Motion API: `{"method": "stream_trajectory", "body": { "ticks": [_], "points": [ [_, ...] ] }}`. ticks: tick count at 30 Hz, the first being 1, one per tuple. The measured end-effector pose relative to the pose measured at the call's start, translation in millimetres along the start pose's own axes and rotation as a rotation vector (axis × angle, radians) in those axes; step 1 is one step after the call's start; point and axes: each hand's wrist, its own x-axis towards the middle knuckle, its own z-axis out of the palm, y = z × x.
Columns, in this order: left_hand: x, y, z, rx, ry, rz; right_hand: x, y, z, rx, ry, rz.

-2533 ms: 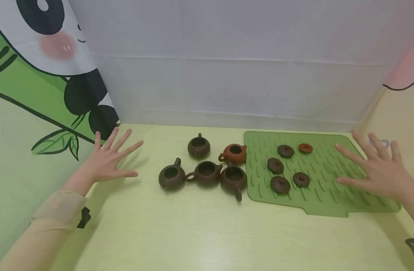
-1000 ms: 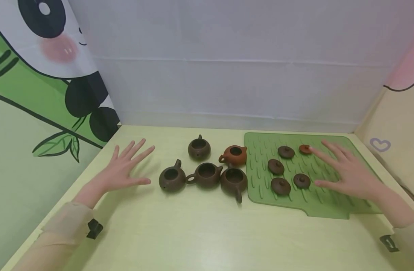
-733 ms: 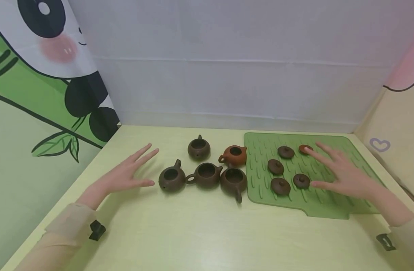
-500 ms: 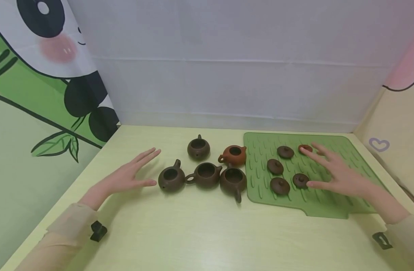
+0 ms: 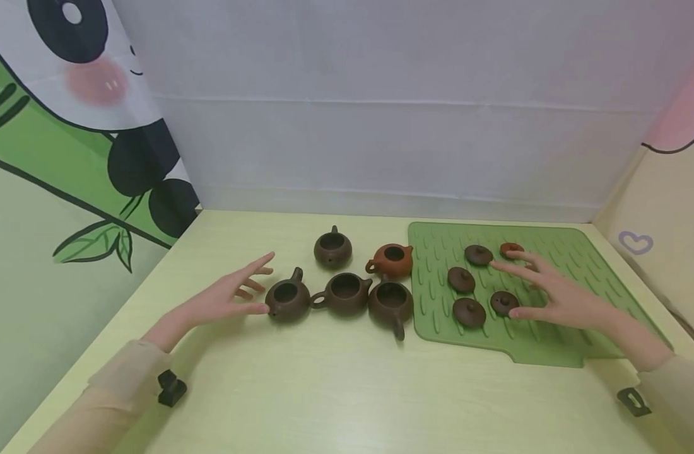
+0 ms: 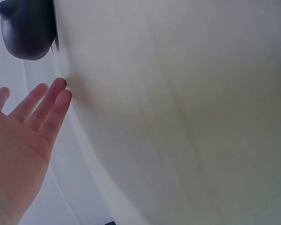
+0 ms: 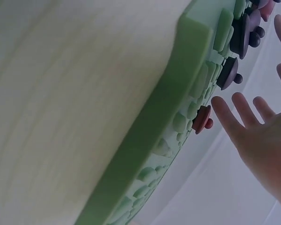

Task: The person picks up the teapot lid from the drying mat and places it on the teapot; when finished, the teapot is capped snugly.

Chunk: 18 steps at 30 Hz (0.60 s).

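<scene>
Brown leftmost teapot (image 5: pixel 288 301) just right of my loose, empty left grip (image 5: pixel 228 297).
Its long axis slants away rightward; I can't tell if they touch. My right grip (image 5: pixel 558 301), also empty, hovers above the green mat (image 5: pixel 551 350), near a dark lid (image 5: pixel 501 305).

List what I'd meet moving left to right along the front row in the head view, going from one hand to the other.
Left hand → left dark teapot → middle dark teapot → right dark teapot → nearest dark lid → second dark lid → right hand.
</scene>
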Motion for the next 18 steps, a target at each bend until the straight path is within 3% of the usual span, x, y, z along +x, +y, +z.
{"method": "stream_trajectory", "body": {
  "ticks": [7,14,18],
  "points": [
    [0.0,0.0,1.9,-0.037,-0.030,-0.010,-1.3,4.0,2.3,-0.093,0.004,-0.054],
    [-1.3,-0.6,3.2,-0.070,-0.045,-0.026,-0.1,2.8,0.7,-0.094,-0.022,-0.041],
    [0.2,-1.5,2.6,-0.071,-0.053,-0.005,1.8,4.9,0.7,-0.066,-0.039,-0.030]
  ]
}}
